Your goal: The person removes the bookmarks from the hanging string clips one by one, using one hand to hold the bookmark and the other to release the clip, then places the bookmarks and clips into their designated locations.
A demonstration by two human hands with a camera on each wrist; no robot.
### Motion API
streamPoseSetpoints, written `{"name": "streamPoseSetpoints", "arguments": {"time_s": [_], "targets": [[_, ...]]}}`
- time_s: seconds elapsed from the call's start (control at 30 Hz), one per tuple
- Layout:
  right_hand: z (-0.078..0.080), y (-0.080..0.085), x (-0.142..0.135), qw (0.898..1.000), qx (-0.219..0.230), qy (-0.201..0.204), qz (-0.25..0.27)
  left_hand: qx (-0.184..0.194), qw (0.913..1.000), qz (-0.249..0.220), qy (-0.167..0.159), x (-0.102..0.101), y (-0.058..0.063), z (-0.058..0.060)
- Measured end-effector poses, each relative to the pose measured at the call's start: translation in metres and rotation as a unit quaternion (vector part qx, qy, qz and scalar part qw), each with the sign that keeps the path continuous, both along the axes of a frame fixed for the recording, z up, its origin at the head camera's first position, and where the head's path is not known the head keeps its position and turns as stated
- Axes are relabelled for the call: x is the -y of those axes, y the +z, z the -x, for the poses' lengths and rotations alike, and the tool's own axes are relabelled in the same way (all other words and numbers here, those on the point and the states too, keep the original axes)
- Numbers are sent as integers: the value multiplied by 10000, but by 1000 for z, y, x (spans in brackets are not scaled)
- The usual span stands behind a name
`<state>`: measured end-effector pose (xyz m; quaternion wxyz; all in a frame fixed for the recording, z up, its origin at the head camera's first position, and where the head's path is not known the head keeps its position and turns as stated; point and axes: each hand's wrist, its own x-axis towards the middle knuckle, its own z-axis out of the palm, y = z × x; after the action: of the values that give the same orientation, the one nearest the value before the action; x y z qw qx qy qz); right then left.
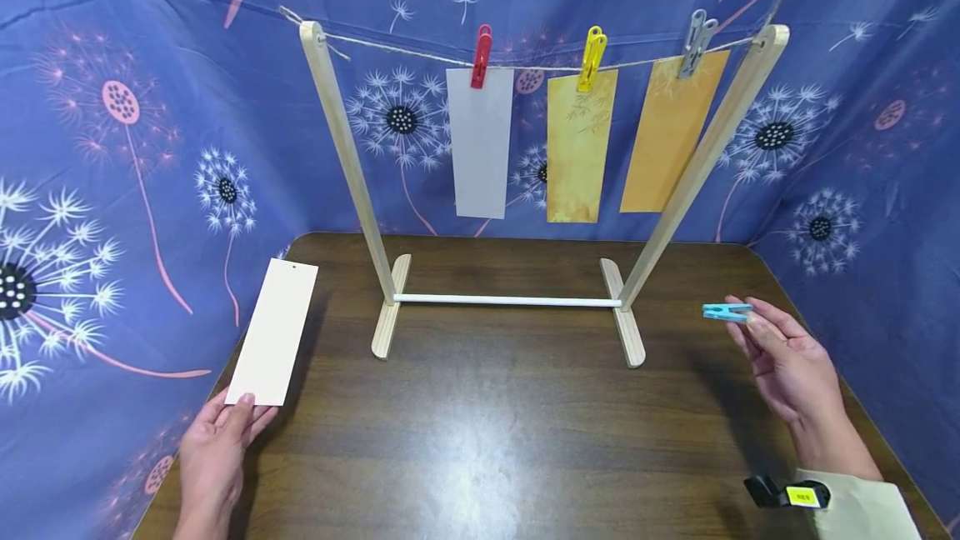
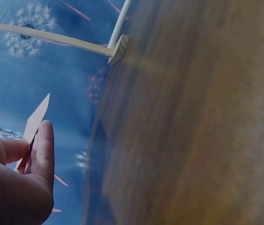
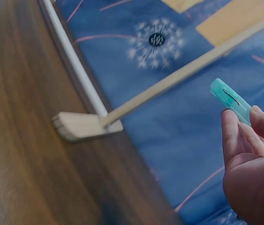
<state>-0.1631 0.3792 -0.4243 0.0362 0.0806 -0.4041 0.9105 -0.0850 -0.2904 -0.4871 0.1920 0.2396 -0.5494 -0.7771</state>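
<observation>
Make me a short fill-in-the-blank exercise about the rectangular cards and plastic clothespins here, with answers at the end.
1. The left hand holds a white rectangular card with one small ____ near its top edge.
2. The right hand pinches a light-blue plastic clothespin, while the thin string carries ____ hanging cards.
3. The plastic clothespin on the pale grey card is coloured ____.
4. The clothespin on the orange card is coloured ____.

Answers: hole; three; red; grey.

Left hand (image 2: 22,183) cut off by left-wrist view's edge; print on yellow label (image 1: 802,497) unreadably small.
</observation>
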Motion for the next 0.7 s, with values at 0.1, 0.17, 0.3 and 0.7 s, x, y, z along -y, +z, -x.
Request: {"name": "streamPoseSetpoints", "arguments": {"time_s": [0.1, 0.17, 0.3, 0.7], "targets": [[-2, -10, -7, 9999, 99, -13, -26, 79, 9999, 71, -109, 2, -2, -3], [-3, -17, -11, 9998, 177, -13, -3, 70, 9998, 68, -191, 4, -4, -5], [-5, -29, -19, 9993, 362, -62, 50, -20, 9993, 69, -370, 8, -7, -10], [-7, -68, -50, 9954, 954, 17, 87, 895, 9938, 341, -563, 17, -9, -19]]}}
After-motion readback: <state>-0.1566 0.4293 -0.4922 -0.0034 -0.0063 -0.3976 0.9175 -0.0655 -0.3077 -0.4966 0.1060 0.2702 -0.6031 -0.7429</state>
